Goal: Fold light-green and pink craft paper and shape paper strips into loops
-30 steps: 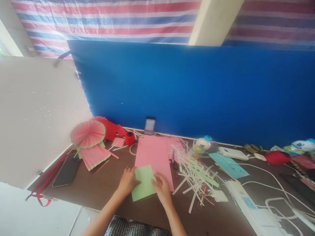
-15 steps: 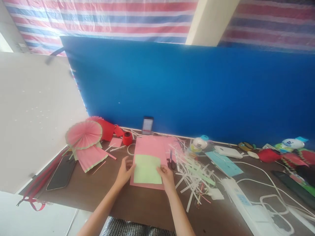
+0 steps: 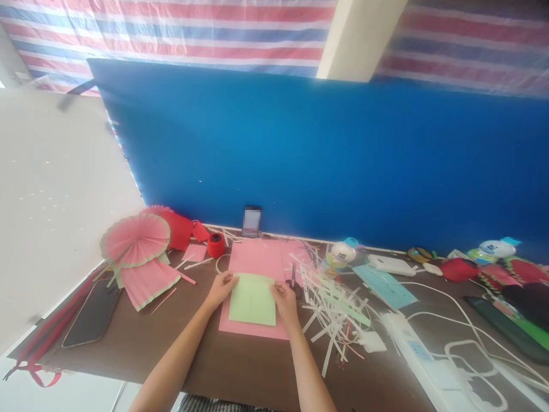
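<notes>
A light green sheet of paper (image 3: 252, 300) is held between my two hands, over a larger pink sheet of paper (image 3: 253, 254) on the brown table. My left hand (image 3: 221, 288) pinches the green sheet at its upper left corner. At the upper right edge, my right hand (image 3: 283, 297) grips the same sheet between thumb and fingers. Just right of that hand stand the dark handles of a pair of scissors (image 3: 294, 286), partly covered by paper strips.
Right of the sheets lies a heap of white paper strips (image 3: 337, 303). Folded pink paper fans (image 3: 137, 240) and a phone (image 3: 92, 315) are on the left. A red tape roll (image 3: 215, 245), a bottle (image 3: 342, 253) and a power strip (image 3: 414, 343) surround the work area.
My left hand has moved up along the green sheet's left edge to its upper corner and now pinches it. The right hand has shifted higher too. The camera view has turned slightly.
</notes>
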